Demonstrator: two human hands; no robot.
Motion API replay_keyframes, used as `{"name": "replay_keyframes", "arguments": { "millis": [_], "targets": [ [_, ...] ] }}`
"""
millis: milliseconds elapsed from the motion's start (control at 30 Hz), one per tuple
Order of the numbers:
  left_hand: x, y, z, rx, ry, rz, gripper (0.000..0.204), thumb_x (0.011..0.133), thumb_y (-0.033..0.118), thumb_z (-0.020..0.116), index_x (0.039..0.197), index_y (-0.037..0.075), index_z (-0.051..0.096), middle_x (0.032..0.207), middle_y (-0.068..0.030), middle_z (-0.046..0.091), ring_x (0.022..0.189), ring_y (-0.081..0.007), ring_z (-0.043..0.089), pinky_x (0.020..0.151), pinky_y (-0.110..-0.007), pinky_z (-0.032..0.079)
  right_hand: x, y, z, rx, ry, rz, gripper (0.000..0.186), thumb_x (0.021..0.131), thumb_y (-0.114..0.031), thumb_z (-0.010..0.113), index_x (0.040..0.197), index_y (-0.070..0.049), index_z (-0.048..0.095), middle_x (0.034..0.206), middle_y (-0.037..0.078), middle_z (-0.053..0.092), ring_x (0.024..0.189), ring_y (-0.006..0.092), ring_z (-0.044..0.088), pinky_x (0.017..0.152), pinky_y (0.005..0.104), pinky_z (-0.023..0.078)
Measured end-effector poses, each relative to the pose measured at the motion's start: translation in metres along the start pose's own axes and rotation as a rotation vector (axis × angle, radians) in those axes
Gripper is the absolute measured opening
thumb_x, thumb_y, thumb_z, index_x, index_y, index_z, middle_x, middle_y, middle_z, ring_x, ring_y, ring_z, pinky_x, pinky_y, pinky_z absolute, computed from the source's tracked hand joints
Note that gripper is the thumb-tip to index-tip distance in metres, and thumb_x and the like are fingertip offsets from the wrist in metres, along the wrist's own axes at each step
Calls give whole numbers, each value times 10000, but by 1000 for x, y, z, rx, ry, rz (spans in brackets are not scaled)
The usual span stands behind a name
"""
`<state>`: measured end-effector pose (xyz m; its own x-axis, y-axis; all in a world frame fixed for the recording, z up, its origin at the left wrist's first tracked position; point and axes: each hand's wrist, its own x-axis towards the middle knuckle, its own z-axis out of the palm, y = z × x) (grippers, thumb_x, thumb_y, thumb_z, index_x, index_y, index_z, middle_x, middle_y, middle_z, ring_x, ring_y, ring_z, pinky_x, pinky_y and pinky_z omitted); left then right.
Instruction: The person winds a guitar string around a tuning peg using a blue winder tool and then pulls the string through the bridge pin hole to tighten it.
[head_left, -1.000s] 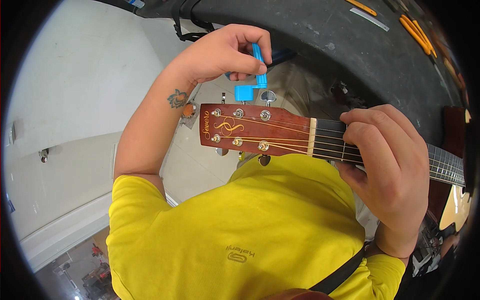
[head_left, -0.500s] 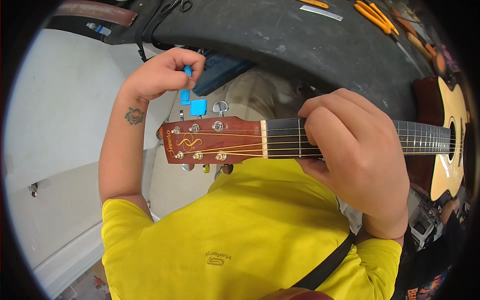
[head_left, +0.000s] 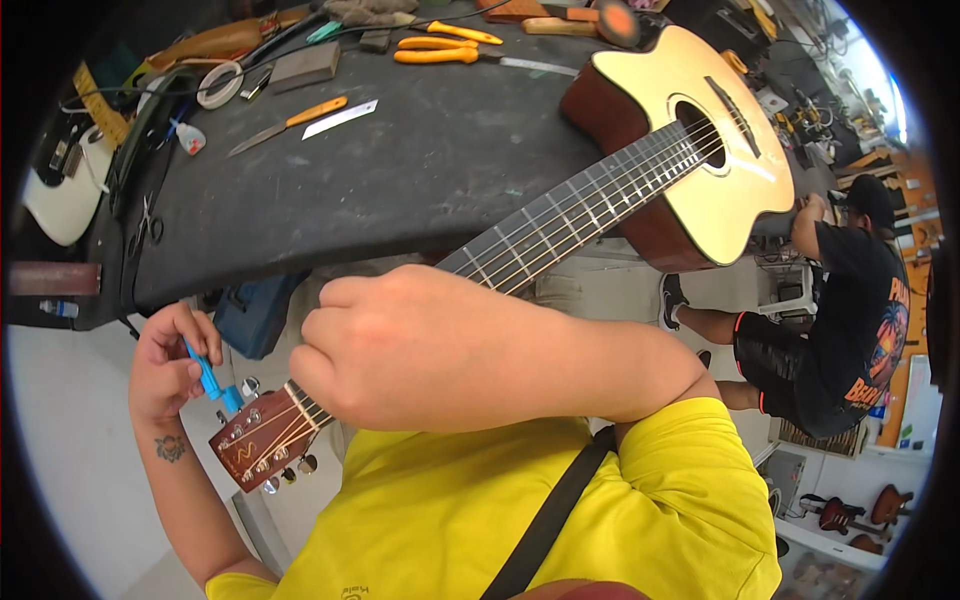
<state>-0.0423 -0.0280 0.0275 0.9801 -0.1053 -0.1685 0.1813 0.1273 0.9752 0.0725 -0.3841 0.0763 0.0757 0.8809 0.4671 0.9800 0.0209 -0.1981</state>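
On dark bench point(head_left: 400, 190): knife point(head_left: 316, 111), pliers point(head_left: 436, 50). Pinching blue winder point(head_left: 208, 379) with left hand point(head_left: 162, 372) by headstock point(head_left: 264, 428); clasping guitar neck point(head_left: 562, 220) with curled right hand point(head_left: 375, 345).

black shirt point(head_left: 838, 335) and yellow shirt point(head_left: 690, 485) bear lettering point(head_left: 867, 391), the headstock point(head_left: 266, 426) a gold emblem point(head_left: 241, 455).

A head-worn fisheye looks down, close over the right hand point(head_left: 365, 345), taking in the workbench point(head_left: 420, 165) beyond. Near the bent rim, distances are hard to judge.
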Motion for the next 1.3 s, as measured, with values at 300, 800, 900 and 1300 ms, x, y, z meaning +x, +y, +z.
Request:
{"name": "replay_keyframes", "arguments": {
  "millis": [300,800,900,1300],
  "targets": [
    [-1,-6,5,-15,59,41,314,814,89,859,959,48,583,895,-159,677,514,-63,541,456,-194,468,3,1,1,26,-40,-26,151,783,-132,721,811,-10,637,813,106,694,832,259,707,688,357,618],
    [12,-13,6,375,120,-145,243,740,-41,805,864,64,624,863,5,648,783,-73,588,721,-246,485,4,3,-2,70,13,-15,146,779,-110,727,828,-3,640,796,109,680,817,274,710,681,371,618],
    [5,-13,-8,399,92,-222,229,738,-38,786,856,63,618,844,21,621,779,-71,588,707,-241,479,4,3,1,67,30,-16,142,776,-108,726,825,-4,642,804,106,681,819,270,707,679,368,617],
    [-19,22,-97,282,642,245,102,1003,54,676,1066,112,621,960,45,611,755,1,493,620,-177,358,21,34,10,-104,65,42,89,777,-134,716,802,-54,688,845,64,712,911,254,707,744,371,619]
  ]
}}
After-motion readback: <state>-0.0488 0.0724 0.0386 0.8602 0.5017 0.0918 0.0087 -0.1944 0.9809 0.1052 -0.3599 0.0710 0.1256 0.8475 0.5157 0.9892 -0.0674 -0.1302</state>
